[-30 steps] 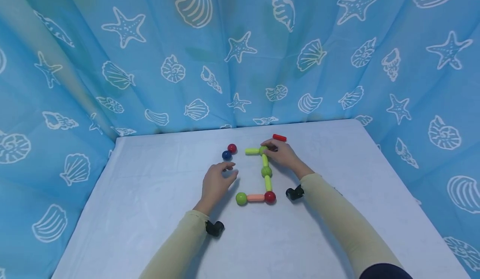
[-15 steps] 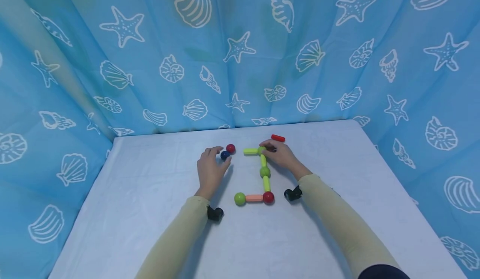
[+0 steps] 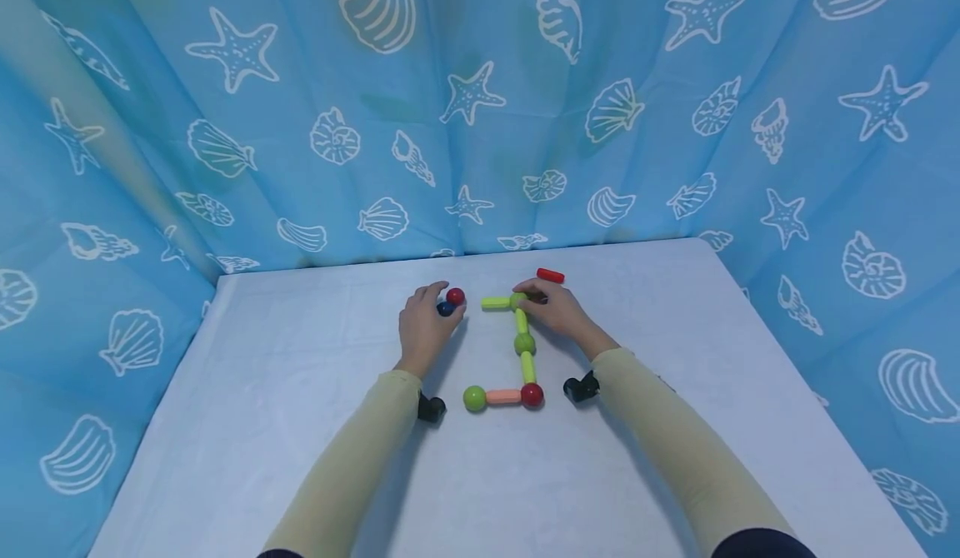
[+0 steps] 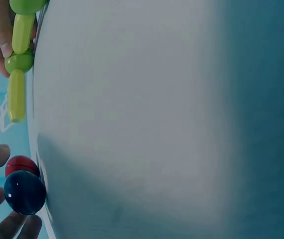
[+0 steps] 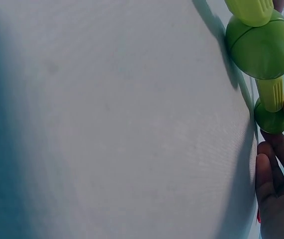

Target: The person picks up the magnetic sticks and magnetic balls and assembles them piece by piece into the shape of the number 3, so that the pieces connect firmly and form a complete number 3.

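Note:
In the head view my right hand (image 3: 562, 310) pinches the far green ball (image 3: 518, 301) between thumb and fingers. A yellow-green rod (image 3: 496, 303) sticks out leftward from that ball. Two more such rods and a middle green ball (image 3: 524, 343) link it down to a near red ball (image 3: 532, 396). My left hand (image 3: 424, 329) is spread around a loose blue ball (image 4: 25, 192) and a loose red ball (image 4: 21, 163). The left wrist view shows thumb and fingers either side of these balls, with no clear grip on them.
A salmon rod (image 3: 503, 396) joins the near red ball to another green ball (image 3: 475, 398) at the chain's near end. Beyond my right hand lies a loose red rod (image 3: 551, 276). A blue shell-patterned curtain (image 3: 420, 108) stands behind the white-covered table (image 3: 300, 425).
My left hand has moved away from me and to the left, from in front of the loose balls to around them. The right hand keeps its hold on the far green ball.

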Tool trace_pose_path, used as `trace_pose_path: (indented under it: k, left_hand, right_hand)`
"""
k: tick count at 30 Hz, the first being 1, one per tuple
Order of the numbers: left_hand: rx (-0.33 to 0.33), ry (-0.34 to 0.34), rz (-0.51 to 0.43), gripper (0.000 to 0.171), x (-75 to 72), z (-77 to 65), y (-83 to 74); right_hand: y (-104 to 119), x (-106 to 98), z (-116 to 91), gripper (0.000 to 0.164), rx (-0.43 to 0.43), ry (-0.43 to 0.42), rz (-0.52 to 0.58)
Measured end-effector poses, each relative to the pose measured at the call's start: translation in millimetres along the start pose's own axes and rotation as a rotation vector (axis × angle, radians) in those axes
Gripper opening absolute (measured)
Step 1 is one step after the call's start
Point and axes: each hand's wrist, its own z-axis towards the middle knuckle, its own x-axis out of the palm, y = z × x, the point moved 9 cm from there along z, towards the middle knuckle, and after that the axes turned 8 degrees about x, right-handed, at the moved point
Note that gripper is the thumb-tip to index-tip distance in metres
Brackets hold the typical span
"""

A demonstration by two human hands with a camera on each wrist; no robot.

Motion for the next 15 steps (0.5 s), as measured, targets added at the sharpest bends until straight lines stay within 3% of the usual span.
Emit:
trace_pose_path:
  k: [7,15]
  left_hand:
    - [-0.008,0.037,0.021,0.054,5.8,6.5,-3.0]
    - [0.014,0.053,0.026,0.041,7.3,10.0,-9.8]
  right_hand:
    - [-0.6,-0.6,-0.4,0.033,0.01,0.006,-0.01]
    - [1.8,-1.0,-1.4,0.033,-0.022,0.021,-0.005]
